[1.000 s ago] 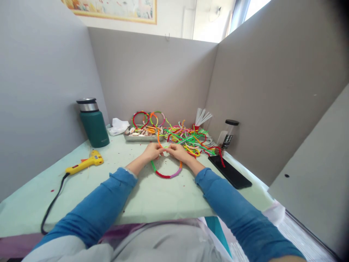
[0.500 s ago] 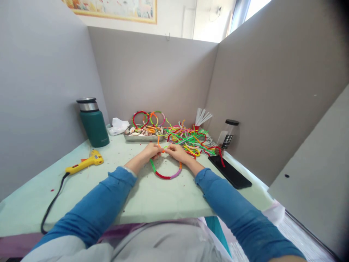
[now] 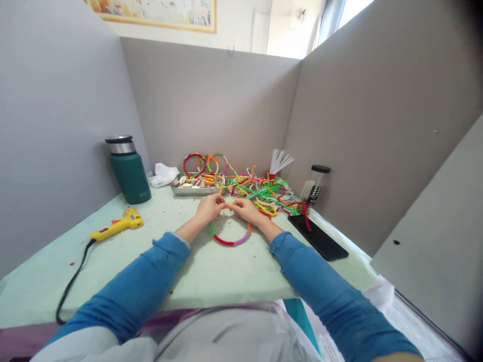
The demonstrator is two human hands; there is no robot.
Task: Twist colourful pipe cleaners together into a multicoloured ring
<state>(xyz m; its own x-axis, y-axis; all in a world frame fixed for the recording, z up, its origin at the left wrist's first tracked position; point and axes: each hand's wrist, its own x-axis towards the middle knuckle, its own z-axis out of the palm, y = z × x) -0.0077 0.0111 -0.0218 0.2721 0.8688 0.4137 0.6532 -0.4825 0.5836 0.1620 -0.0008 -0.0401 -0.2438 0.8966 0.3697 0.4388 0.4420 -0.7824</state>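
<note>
Both hands meet at the far side of a multicoloured pipe cleaner ring (image 3: 225, 243), whose near arc shows green, red, purple and orange. My left hand (image 3: 210, 208) is closed, pinching an orange pipe cleaner (image 3: 221, 190) whose free end sticks up above the fingers. My right hand (image 3: 244, 209) is closed on the ring right beside it, thumb and finger pressed together. The fingertips nearly touch, and the exact join between them is mostly hidden.
Behind the hands stand a metal tray (image 3: 196, 191) of shells and a tangle of pipe cleaners (image 3: 260, 188). A yellow glue gun (image 3: 116, 226) and green bottle (image 3: 130, 176) are at left. A black phone (image 3: 319, 239) and clear jar (image 3: 316, 185) are at right.
My left hand has shifted slightly up and turned around the orange pipe cleaner, so less of its upright end shows. My right hand has hardly moved.
</note>
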